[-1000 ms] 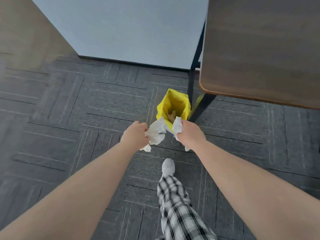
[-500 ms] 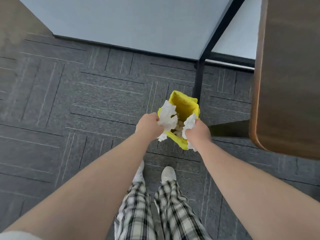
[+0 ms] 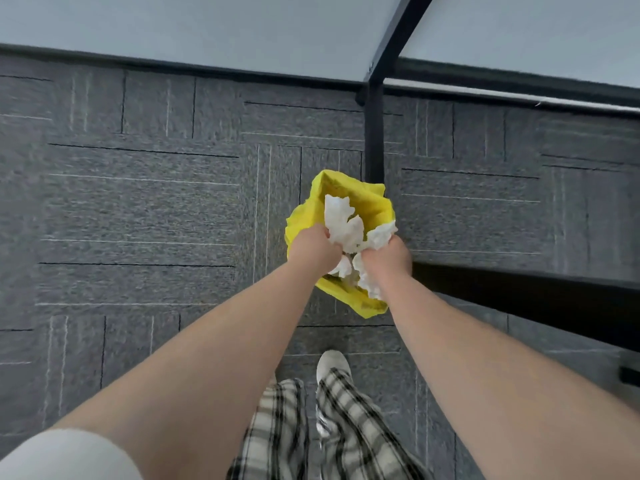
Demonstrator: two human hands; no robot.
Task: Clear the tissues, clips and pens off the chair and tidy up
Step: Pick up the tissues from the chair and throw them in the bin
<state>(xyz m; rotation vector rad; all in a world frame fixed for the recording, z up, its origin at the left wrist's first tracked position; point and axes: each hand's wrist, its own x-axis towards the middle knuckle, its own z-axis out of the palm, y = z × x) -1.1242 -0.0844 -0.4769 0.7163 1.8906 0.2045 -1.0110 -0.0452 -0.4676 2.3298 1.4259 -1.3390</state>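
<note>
A small bin lined with a yellow bag (image 3: 360, 194) stands on the carpet by a black table leg. Both my hands are held over its mouth. My left hand (image 3: 313, 249) is clenched around a crumpled white tissue (image 3: 341, 218) that sticks up over the bag. My right hand (image 3: 388, 259) is clenched around another white tissue (image 3: 381, 235), with more of it hanging below the fist. The two hands almost touch. The chair, clips and pens are out of view.
A black table leg (image 3: 374, 133) rises just behind the bin, with a black frame rail (image 3: 519, 84) running right along a pale wall (image 3: 207, 26). Dark shadow (image 3: 536, 299) lies under the table at right. My feet (image 3: 332, 367) stand on grey carpet below the bin.
I have stepped closer, and the view has tilted down so the tabletop has left the frame. Both hands moved from the bag's near edge to directly over its mouth, closer together.
</note>
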